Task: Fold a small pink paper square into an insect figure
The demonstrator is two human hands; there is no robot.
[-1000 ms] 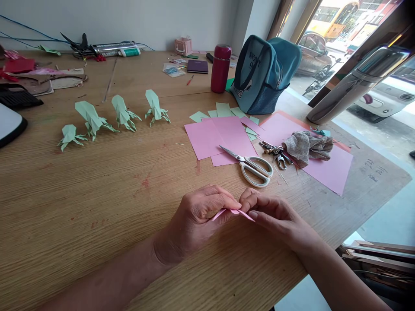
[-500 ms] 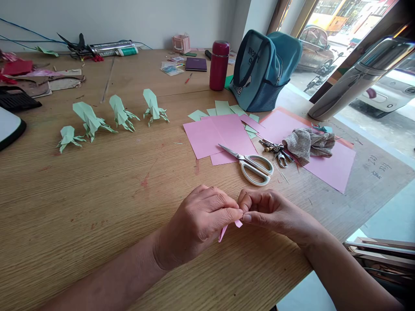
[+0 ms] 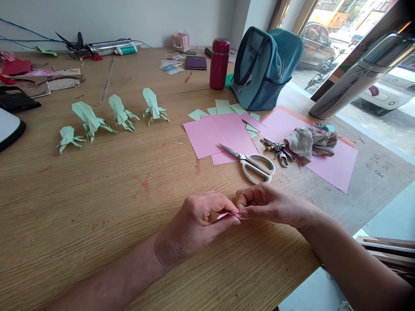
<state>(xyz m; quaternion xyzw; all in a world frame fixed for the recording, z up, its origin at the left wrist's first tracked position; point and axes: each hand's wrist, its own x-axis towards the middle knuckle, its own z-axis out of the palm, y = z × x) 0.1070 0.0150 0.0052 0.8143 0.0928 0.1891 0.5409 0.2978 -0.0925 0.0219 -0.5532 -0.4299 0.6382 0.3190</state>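
A small folded piece of pink paper (image 3: 223,214) is pinched between both hands above the near part of the table. My left hand (image 3: 204,218) grips it from the left with thumb and fingertips. On its other end close the thumb and bent fingers of my right hand (image 3: 264,205), which hide part of the paper. Just beyond the hands lie the white-handled scissors (image 3: 256,166), blades resting on flat pink sheets (image 3: 217,136). Several folded green paper figures (image 3: 90,119) stand in a row at the far left.
Keys (image 3: 279,151) and a grey cloth (image 3: 311,144) lie on more pink paper at the right. Behind stand a red flask (image 3: 219,65) and a blue bag (image 3: 262,71). A steel flask (image 3: 359,80) stands by the window. Small green squares (image 3: 222,106) lie near the bag.
My left hand has turned, so its thumb now sits lower and the pink paper shows between thumb and fingers. The paper has tilted flatter. My right hand has shifted slightly up and left.
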